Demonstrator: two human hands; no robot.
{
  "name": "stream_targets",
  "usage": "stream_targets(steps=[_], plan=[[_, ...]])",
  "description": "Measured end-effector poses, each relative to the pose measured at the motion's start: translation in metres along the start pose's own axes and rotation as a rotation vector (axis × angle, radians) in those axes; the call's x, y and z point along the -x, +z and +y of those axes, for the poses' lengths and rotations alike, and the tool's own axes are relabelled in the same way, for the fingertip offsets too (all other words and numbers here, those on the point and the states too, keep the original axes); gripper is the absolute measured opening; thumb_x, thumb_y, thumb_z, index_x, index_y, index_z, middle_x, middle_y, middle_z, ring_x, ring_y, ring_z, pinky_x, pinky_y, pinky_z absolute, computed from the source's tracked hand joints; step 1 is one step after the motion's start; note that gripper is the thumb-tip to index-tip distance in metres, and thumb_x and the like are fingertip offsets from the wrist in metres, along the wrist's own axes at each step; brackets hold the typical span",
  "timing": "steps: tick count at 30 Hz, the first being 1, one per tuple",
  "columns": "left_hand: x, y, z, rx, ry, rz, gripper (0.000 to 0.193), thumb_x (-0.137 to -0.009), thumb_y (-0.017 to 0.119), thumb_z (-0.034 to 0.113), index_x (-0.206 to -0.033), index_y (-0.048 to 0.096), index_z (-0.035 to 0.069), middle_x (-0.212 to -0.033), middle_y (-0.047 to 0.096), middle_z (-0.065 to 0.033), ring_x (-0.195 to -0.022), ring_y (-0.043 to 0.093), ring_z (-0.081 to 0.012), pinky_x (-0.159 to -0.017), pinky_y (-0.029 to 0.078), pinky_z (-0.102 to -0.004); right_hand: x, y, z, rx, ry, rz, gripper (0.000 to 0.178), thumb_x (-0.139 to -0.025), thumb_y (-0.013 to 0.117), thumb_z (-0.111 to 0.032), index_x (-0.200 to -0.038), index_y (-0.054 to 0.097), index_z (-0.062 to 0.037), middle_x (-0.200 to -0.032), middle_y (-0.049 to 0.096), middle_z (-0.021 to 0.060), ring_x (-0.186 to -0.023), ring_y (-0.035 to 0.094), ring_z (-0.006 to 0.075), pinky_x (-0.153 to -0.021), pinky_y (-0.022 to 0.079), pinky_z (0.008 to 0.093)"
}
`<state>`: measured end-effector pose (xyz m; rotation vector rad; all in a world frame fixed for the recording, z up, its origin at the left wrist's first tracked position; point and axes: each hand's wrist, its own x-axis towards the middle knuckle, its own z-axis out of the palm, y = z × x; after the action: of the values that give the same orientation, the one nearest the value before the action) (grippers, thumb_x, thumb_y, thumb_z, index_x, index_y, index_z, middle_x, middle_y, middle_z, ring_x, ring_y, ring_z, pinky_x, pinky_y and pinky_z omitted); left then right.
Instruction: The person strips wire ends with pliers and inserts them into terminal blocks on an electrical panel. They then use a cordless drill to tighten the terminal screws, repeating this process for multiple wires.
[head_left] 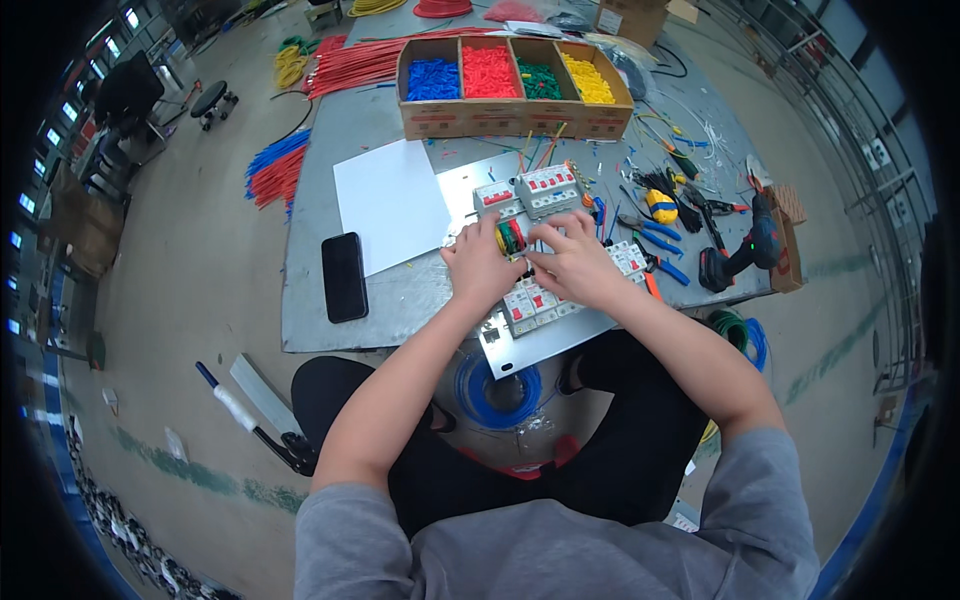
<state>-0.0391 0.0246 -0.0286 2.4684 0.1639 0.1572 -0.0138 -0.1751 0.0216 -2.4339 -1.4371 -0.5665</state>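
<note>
Both hands work over a metal mounting plate [520, 352] that carries rows of white circuit breakers with red switches. My left hand [482, 265] is closed, its fingers curled beside a small bundle of yellow, green and red wires [511, 236]. Close to its right, my right hand [580, 263] is bent in a pinch, with thumb and fingertips low between the breaker rows. What either pinch holds is too small to make out. The near breaker row [540, 302] lies partly under the hands. Beyond them stand two breaker groups, one at left [497, 198] and one at right [548, 190].
A cardboard box [520, 122] of blue, red, green and yellow caps stands at the back. Left are white sheet [390, 205] and black phone [344, 277]. Pliers [660, 238], yellow-and-black tool [661, 206] and cordless drill [745, 250] lie right. A blue coil [497, 395] is below.
</note>
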Motion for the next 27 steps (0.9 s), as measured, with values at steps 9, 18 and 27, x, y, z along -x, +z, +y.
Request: stream_targets(steps=[9,18,27], plan=[[-0.002,-0.010,0.008,-0.101,0.058,0.042,0.095,-0.072,0.090,0.037,-0.156,0.052,0.016,-0.158,0.050,-0.0189,-0.153,0.041,-0.0386,-0.119,0.031,-0.0576,-0.006,0.000,-0.003,-0.039,0.202,-0.035,0.012,-0.091,0.079,-0.019,-0.095,0.083,-0.0082,-0.104,0.064,0.0035,-0.111,0.058,0.0270,-0.104,0.043,0.0458],[-0.002,0.000,-0.001,-0.020,-0.001,0.048,0.092,-0.072,0.090,0.038,-0.156,0.056,0.024,-0.161,0.048,-0.0127,-0.156,0.036,-0.0330,-0.122,0.026,-0.0568,-0.013,0.000,0.001,-0.061,0.254,-0.036,0.012,-0.090,0.078,-0.019,-0.090,0.083,-0.0086,-0.104,0.064,0.0037,-0.113,0.057,0.0269,-0.106,0.041,0.0455],[-0.003,0.004,-0.003,-0.062,0.003,0.055,0.090,-0.073,0.088,0.038,-0.156,0.055,0.022,-0.162,0.047,-0.0117,-0.155,0.035,-0.0336,-0.124,0.023,-0.0546,-0.009,0.000,-0.005,-0.142,0.264,-0.067,0.015,-0.087,0.077,-0.019,-0.088,0.085,-0.0070,-0.098,0.061,0.0055,-0.107,0.056,0.0274,-0.103,0.041,0.0440]])
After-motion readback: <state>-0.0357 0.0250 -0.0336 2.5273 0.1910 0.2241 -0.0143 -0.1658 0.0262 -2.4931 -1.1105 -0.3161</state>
